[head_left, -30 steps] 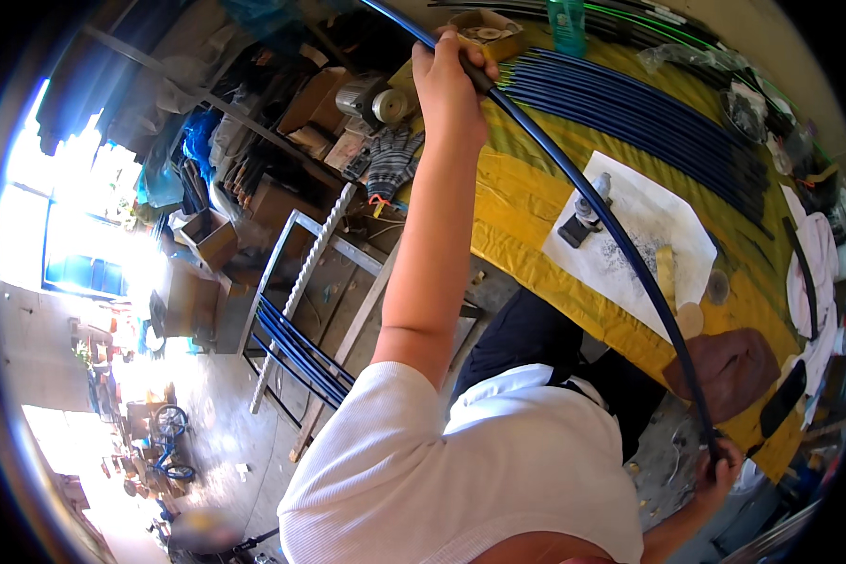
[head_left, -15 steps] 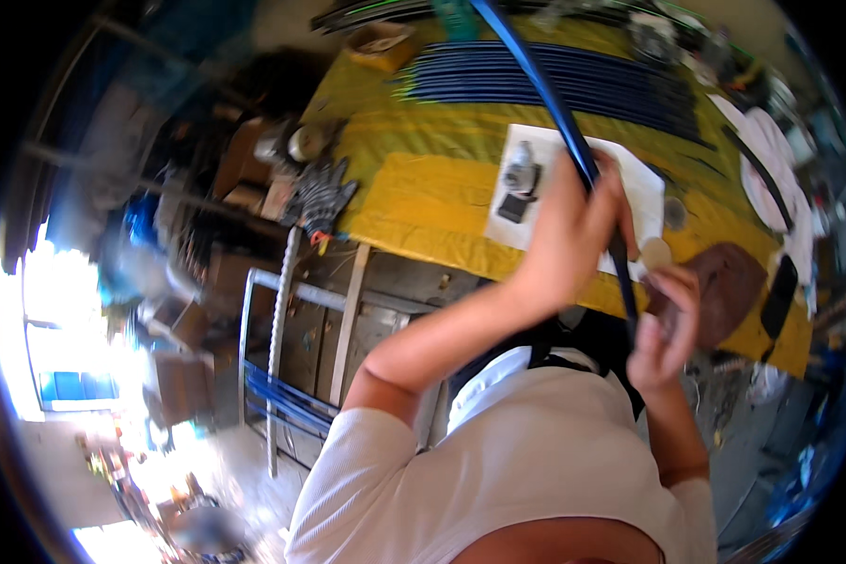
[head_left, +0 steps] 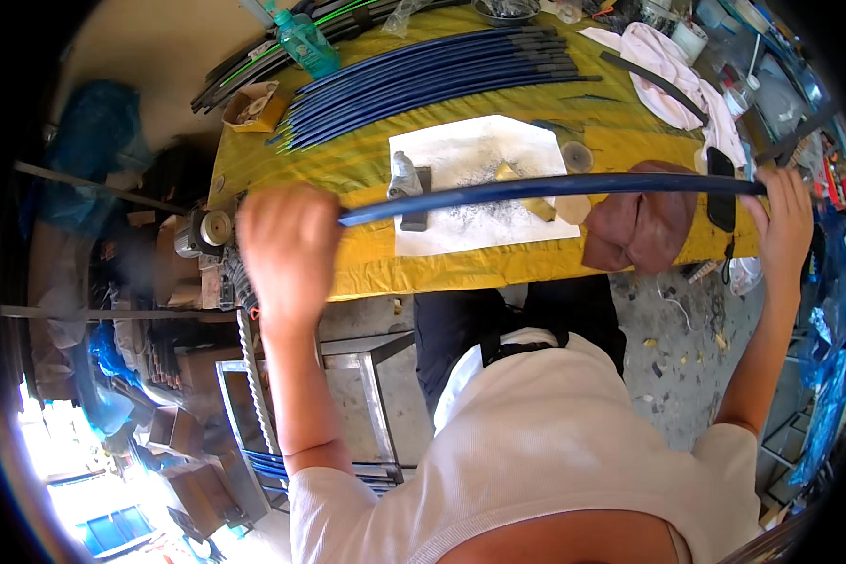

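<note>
Rod (head_left: 484, 195), dark blue, stretches over the yellow cloth (head_left: 371, 273): your blurred left hand (head_left: 291, 249) is wrapped round its left part, and your right hand (head_left: 783, 211) is closed on the right. If either grip loosened, it could drop or swing, likely knocking the metal tool (head_left: 403, 177) and scattering dark dust (head_left: 484, 174) off the white paper (head_left: 442, 240). Its long axis runs left to right, the right end slightly higher in view, roughly in line with the laid-out rods (head_left: 423, 89) beyond.
</note>
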A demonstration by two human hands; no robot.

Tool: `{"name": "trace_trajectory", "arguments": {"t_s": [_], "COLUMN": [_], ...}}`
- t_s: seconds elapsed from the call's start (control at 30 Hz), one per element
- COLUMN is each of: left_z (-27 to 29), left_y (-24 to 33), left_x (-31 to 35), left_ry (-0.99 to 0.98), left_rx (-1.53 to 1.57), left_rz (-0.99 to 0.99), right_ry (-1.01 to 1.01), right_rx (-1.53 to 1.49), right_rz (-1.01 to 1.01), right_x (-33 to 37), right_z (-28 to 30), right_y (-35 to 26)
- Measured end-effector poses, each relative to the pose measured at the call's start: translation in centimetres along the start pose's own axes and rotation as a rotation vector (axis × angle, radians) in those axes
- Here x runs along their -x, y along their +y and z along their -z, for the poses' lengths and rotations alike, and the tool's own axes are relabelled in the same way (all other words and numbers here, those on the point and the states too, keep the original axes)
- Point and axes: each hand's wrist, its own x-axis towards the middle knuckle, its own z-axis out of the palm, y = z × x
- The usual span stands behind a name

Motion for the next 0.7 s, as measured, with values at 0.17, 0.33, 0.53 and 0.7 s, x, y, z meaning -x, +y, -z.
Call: {"name": "trace_trajectory", "arguments": {"t_s": [0.17, 0.33, 0.53, 0.7], "left_z": [-1.2, -5.4, -7.8, -9.8], "left_y": [1.0, 13.3, 11.9, -1.0], "left_x": [-1.3, -4.1, -5.8, 0.3], "left_ry": [0.685, 0.58, 0.864, 0.869], "left_rx": [0.06, 1.612, 2.509, 2.693], "left_rz": [0.475, 0.674, 0.932, 0.919], "right_ry": [-0.044, -0.261, -0.264, -0.403], "right_rx": [-0.227, -0.817, -0.579, -0.599], "right_rz": [-0.19, -0.227, -0.059, 0.018], "right_x": [1.7, -2.6, -3.7, 1.4], "right_z": [1.2, 2.2, 0.6, 0.4], "right_y": [-3.9, -14.8, -16.5, -12.3]}}
